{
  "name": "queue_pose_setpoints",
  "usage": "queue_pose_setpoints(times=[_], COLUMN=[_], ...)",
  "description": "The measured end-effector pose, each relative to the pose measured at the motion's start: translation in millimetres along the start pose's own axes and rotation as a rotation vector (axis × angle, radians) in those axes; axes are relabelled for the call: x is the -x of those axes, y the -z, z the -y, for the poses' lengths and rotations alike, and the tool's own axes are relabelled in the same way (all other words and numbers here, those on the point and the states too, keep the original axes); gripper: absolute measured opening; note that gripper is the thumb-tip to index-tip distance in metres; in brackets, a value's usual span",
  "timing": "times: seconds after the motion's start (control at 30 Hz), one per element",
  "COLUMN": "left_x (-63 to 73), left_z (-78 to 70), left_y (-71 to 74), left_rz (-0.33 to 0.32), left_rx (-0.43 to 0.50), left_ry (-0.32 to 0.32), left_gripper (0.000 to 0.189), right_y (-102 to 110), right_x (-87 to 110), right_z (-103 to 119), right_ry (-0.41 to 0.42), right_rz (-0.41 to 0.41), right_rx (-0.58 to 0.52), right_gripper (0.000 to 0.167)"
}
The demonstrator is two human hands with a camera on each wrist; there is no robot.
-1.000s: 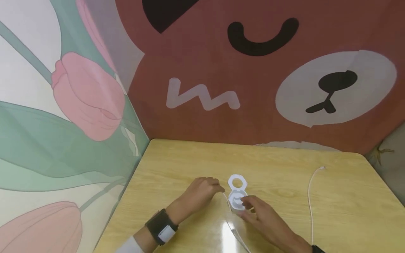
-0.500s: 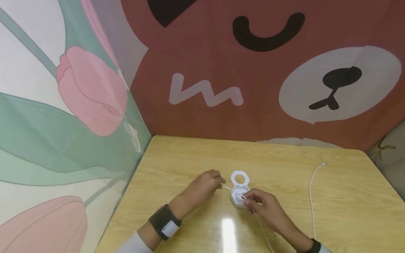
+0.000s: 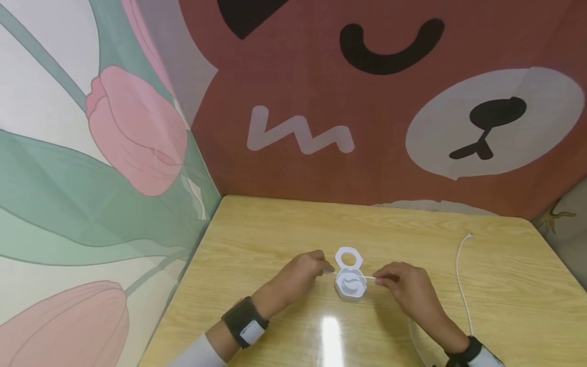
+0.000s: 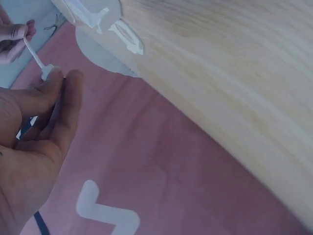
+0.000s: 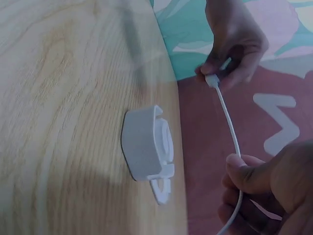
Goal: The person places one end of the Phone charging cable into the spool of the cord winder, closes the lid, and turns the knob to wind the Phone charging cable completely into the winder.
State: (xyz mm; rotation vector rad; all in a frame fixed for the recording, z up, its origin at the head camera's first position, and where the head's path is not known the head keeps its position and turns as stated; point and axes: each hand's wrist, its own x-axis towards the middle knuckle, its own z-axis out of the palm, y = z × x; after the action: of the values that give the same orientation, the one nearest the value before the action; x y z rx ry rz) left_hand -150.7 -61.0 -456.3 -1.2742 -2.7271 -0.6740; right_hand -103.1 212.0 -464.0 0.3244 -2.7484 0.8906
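My left hand (image 3: 300, 275) pinches the white plug (image 5: 212, 81) of a charging cable between thumb and fingertips. A short way along, my right hand (image 3: 410, 288) pinches the white cable (image 5: 227, 115) between thumb and forefinger. The stretch between the hands is nearly straight and passes above a small white hexagonal case (image 3: 350, 294). That case stands on the table with its lid (image 3: 340, 260) folded back, away from me; the lid has a round hole. Inside the case a curved white core shows. In the right wrist view, slots cut the case's rim.
A further length of white cable (image 3: 458, 270) lies on the wooden table (image 3: 275, 219) at the right, its end pointing to the back. A bear-print cloth (image 3: 298, 178) hangs behind the table, and a tulip-print cloth (image 3: 137, 137) hangs at the left.
The right hand has moved from the case out to the right, first taking hold of the cable. The cable, earlier hanging toward the front, is now stretched across above the case.
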Motion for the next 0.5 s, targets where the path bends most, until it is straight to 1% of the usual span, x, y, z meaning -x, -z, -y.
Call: queue_pose_setpoints(times=[0.1,0.2,0.3,0.4,0.5], left_x=[-3.6,-9.5,-13.8,-13.8,-12.4], left_z=[-0.8,-1.5,-2.3,-2.6,-1.5], left_y=[-7.0,-18.6,-30.1,-39.1,-46.6], left_rz=[-0.025,-0.052,-0.070,-0.070,-0.062], left_rx=[0.009,0.004,0.021,0.049,0.067], left_ry=[0.026,0.027,0.038,0.048,0.047], left_gripper=[0.028,0.022,0.019,0.019,0.023], right_y=[-0.7,-1.3,-1.0,-2.1,-4.2], right_x=[-1.4,-3.6,-3.0,0.5,3.9], right_z=[-6.6,-12.4,-17.9,-22.0,-24.0], right_ry=[0.008,0.013,-0.018,-0.028,-0.012], right_rz=[-0.006,-0.018,-0.013,0.014,0.022], right_rx=[0.007,0.034,0.045,0.039,0.039], right_gripper=[0.012,0.010,0.012,0.014,0.014])
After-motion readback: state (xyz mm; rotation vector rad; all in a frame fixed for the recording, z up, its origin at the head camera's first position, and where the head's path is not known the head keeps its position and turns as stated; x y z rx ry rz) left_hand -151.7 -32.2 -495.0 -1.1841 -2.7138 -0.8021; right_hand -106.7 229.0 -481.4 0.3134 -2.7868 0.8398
